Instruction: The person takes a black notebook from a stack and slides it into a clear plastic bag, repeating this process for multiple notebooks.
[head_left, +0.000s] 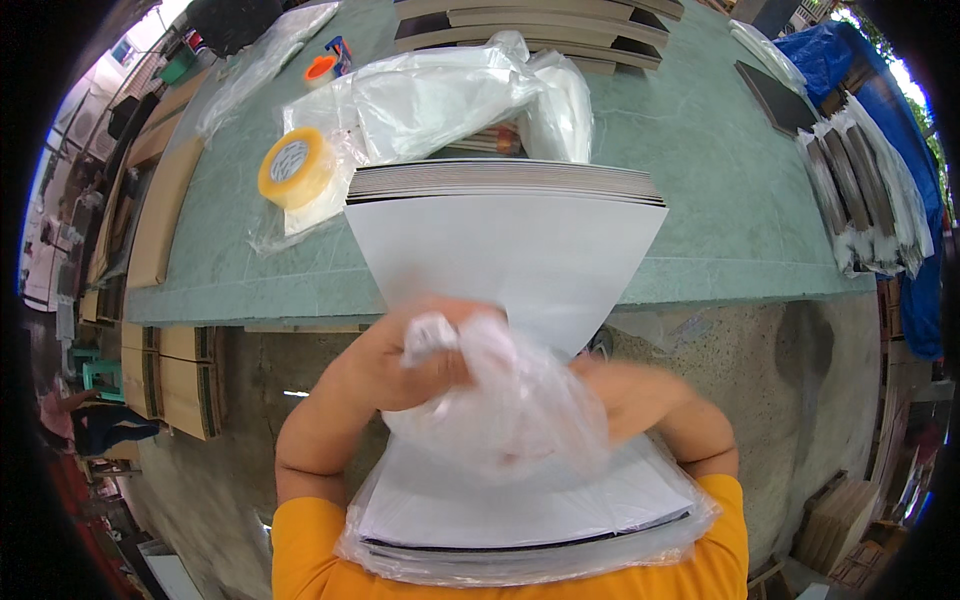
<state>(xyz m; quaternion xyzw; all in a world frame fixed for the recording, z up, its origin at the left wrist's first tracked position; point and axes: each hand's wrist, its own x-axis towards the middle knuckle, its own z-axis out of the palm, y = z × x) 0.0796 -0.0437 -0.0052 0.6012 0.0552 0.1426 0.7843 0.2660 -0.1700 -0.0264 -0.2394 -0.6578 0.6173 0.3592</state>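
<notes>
A thick stack of white-faced boards [510, 240] stretches from the table edge toward my chest, its layered far edge facing away. Clear plastic bag [520, 545] film wraps the near end, which lies against my orange shirt. My left hand [430, 350] is closed on a bunched part of that film above the stack. Across from it, my right hand [620, 400] is at the gathered film, smeared by motion and partly covered by plastic, so its fingers cannot be made out.
Behind the stack, the green table [740, 230] holds a tape roll [297, 167], folded plastic bags [430, 100], an orange-and-blue tool [322, 70] and stacked dark boards [540, 25]. Wrapped boards [865, 190] lie at right. Cardboard packs [185, 380] stand below left. Someone [100, 425] is far left.
</notes>
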